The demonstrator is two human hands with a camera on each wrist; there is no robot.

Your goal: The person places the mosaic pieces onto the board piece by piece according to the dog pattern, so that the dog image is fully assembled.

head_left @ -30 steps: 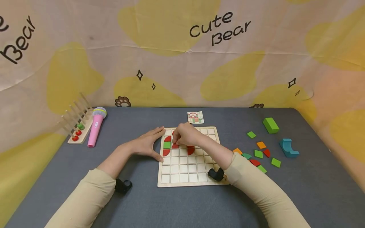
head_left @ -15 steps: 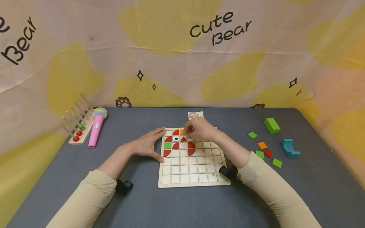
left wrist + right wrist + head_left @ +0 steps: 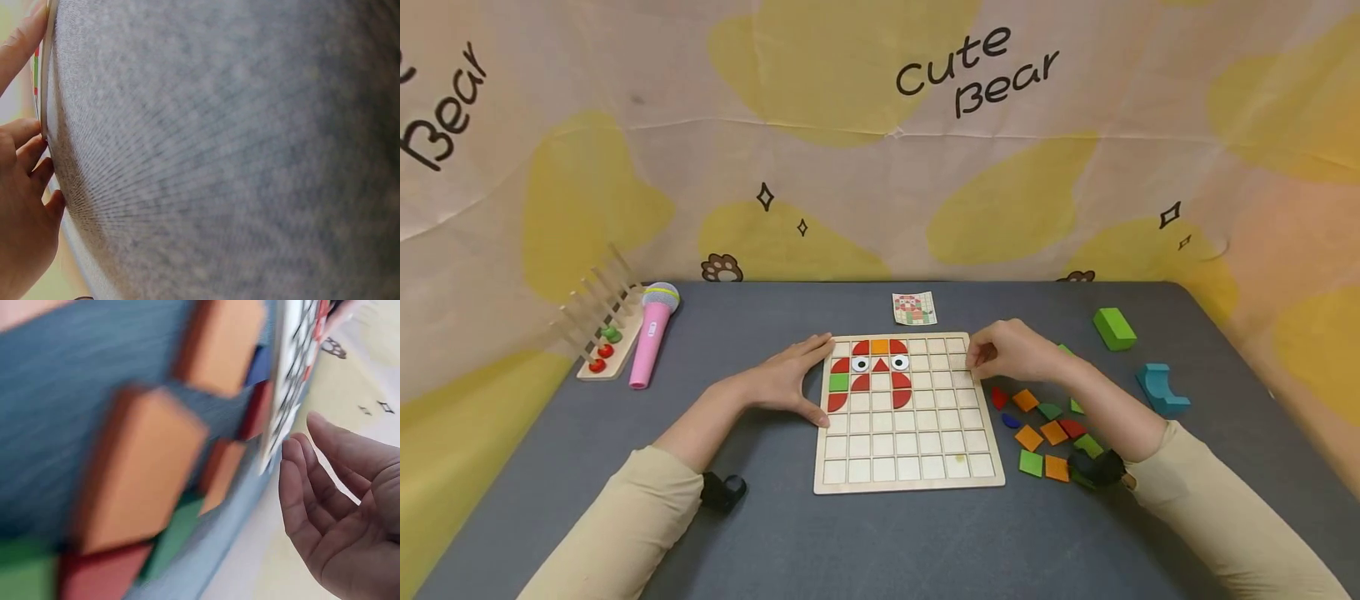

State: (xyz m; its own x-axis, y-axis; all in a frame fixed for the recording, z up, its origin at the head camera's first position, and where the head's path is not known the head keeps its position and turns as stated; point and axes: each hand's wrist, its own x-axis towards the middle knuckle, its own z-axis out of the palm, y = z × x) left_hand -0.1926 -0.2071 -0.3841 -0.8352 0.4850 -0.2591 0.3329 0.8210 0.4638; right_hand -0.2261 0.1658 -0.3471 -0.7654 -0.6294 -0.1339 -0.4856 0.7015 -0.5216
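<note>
Table: grey cloth (image 3: 625,467), frame centre.
Left hand (image 3: 790,379): fingers straight, steadying board (image 3: 910,479).
Right hand (image 3: 1011,350): relaxed, empty, above tiles (image 3: 1037,437).
Tiles: likely light, stiff; pinch by edges.

wooden grid board (image 3: 917,454) flat on table — red, orange, green tiles top-left

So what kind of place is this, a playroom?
Probably a play corner for children: a wooden grid puzzle board with coloured tiles, a pink toy microphone, and a cartoon "Cute Bear" cloth behind the grey table.
</note>
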